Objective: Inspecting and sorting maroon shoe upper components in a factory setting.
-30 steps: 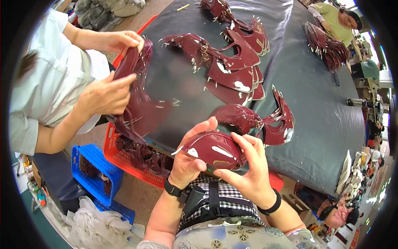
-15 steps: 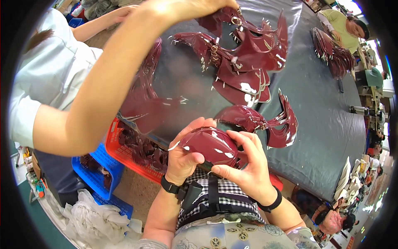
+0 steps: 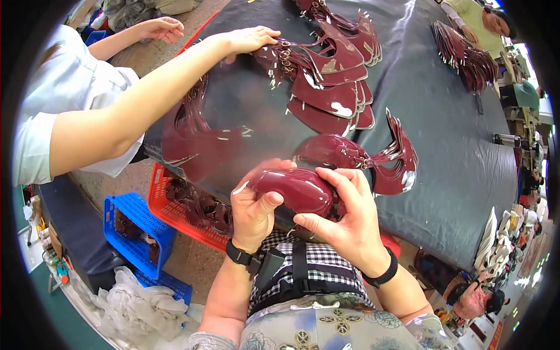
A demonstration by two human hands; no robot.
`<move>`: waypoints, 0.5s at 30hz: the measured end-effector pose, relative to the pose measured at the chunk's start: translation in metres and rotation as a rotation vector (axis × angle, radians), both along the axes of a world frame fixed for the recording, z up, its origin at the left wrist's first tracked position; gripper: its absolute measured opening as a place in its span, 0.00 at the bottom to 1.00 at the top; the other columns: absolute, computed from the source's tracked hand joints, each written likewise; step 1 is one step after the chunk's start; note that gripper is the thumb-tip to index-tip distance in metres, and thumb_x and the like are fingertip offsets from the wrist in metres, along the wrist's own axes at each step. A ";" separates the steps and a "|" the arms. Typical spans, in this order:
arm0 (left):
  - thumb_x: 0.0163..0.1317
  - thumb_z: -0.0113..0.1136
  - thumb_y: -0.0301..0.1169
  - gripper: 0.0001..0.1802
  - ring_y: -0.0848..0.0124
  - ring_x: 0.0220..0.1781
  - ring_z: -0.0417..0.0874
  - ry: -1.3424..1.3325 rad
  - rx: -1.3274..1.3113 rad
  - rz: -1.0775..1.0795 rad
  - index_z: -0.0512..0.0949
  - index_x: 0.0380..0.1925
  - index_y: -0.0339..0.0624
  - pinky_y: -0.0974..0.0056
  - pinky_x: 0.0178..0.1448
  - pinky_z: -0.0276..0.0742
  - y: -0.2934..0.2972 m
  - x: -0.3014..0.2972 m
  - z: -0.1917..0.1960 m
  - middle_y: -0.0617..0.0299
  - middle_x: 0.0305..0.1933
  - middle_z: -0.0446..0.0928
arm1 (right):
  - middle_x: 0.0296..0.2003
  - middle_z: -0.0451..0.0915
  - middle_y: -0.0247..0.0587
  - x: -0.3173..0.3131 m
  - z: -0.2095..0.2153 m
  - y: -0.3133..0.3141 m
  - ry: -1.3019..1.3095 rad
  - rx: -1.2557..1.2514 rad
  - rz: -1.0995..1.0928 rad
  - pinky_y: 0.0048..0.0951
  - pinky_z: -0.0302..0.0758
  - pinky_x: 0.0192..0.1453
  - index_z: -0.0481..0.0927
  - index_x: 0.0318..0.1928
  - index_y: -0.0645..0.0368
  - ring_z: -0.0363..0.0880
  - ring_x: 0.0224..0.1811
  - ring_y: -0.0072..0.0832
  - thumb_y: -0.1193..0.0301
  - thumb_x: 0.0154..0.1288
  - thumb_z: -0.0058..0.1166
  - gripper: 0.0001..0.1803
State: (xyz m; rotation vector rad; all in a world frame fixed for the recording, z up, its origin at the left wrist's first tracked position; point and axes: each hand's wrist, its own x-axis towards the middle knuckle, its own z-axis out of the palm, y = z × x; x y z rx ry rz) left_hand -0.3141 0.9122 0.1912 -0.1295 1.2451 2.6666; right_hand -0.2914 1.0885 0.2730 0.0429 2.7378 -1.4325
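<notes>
Between my two hands, a glossy burgundy shoe upper (image 3: pixel 300 189) is held with its rounded face up. My left hand (image 3: pixel 254 213) grips its left end, fingers behind it and the thumb raised at the near edge. My right hand (image 3: pixel 350 216) closes on the right end, fingers over the top and thumb at the lower edge. Just beyond lies a bundle of similar uppers (image 3: pixel 329 149), fanned out on the right. A larger pile of uppers (image 3: pixel 332 96) spreads farther up the dark table (image 3: pixel 449 169). The upper's underside is hidden.
At left, a co-worker's hand (image 3: pixel 251 41) touches the far pile. More uppers (image 3: pixel 192 140) lie at the table's left edge. Below stand a red crate (image 3: pixel 157 198) and a blue crate (image 3: pixel 111 216) holding burgundy pieces. Another stack (image 3: pixel 466 58) sits far right beside another person.
The shoe upper has tilted in my hands, showing a smoother, rounder face. The co-worker's arm has come down and back to the left, and the far pile has shifted up and left in view.
</notes>
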 end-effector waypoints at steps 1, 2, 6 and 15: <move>0.56 0.79 0.39 0.37 0.62 0.60 0.84 0.014 -0.003 0.008 0.77 0.61 0.31 0.58 0.68 0.79 0.001 0.000 -0.001 0.49 0.59 0.83 | 0.53 0.76 0.50 0.001 0.000 0.001 0.008 0.000 0.000 0.42 0.76 0.58 0.79 0.61 0.64 0.77 0.55 0.45 0.60 0.49 0.80 0.40; 0.57 0.79 0.40 0.34 0.63 0.58 0.85 0.032 -0.007 0.022 0.79 0.58 0.31 0.59 0.66 0.79 0.002 0.001 -0.002 0.50 0.57 0.84 | 0.52 0.76 0.50 0.001 0.000 0.001 0.015 0.000 0.002 0.41 0.77 0.57 0.79 0.60 0.64 0.78 0.54 0.45 0.60 0.48 0.80 0.40; 0.60 0.77 0.40 0.29 0.64 0.55 0.86 0.048 0.013 0.019 0.81 0.54 0.31 0.60 0.64 0.80 0.006 0.004 -0.006 0.51 0.54 0.85 | 0.50 0.76 0.48 0.005 -0.002 0.002 0.004 -0.004 -0.012 0.41 0.77 0.54 0.80 0.59 0.64 0.78 0.52 0.44 0.60 0.48 0.81 0.39; 0.65 0.74 0.36 0.19 0.63 0.53 0.86 -0.039 0.045 0.053 0.83 0.49 0.35 0.58 0.62 0.80 0.002 0.013 -0.013 0.53 0.49 0.87 | 0.44 0.75 0.45 0.008 -0.007 -0.005 0.033 0.145 0.014 0.40 0.77 0.48 0.81 0.54 0.62 0.77 0.46 0.42 0.59 0.48 0.80 0.34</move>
